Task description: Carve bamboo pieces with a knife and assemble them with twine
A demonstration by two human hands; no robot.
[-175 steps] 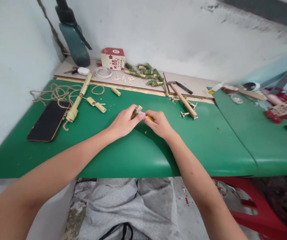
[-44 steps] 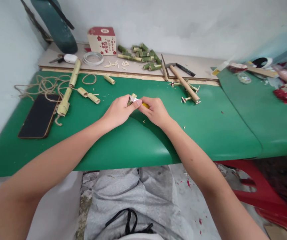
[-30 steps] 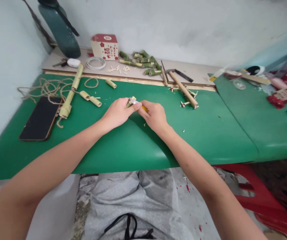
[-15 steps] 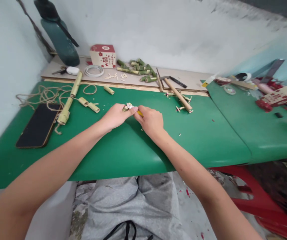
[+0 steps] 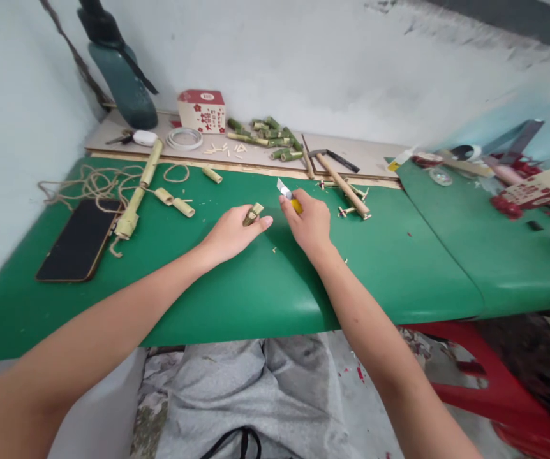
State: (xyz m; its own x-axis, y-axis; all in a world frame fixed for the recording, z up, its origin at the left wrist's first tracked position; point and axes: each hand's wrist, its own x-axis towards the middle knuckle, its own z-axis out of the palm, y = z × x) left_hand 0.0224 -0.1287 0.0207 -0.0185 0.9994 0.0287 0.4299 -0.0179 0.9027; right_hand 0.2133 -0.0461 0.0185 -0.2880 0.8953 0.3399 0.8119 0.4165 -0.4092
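My left hand (image 5: 233, 233) is closed around a short piece of bamboo (image 5: 253, 215), whose pale cut end points up and to the right. A yellow utility knife (image 5: 296, 204) is gripped in my right hand (image 5: 309, 223), its blade bare and angled up to the left. The blade and the bamboo are apart, with green table cover showing between them. Small shavings lie on the cover below my hands. Left of my left hand rest peeled bamboo tubes (image 5: 183, 206) and a longer bamboo stick (image 5: 131, 213) tied with twine.
A phone (image 5: 78, 241) and tangled twine (image 5: 94, 182) lie at left. At right, a hammer (image 5: 346, 186) rests over small stick pieces. Along the back board stand a bottle (image 5: 129, 89), a red and white box (image 5: 202, 113) and several green bamboo pieces (image 5: 275, 136).
My hands have moved apart. The knife has come away from the bamboo and swung to the right with my right hand, showing its blade. The bamboo stays in my left hand.
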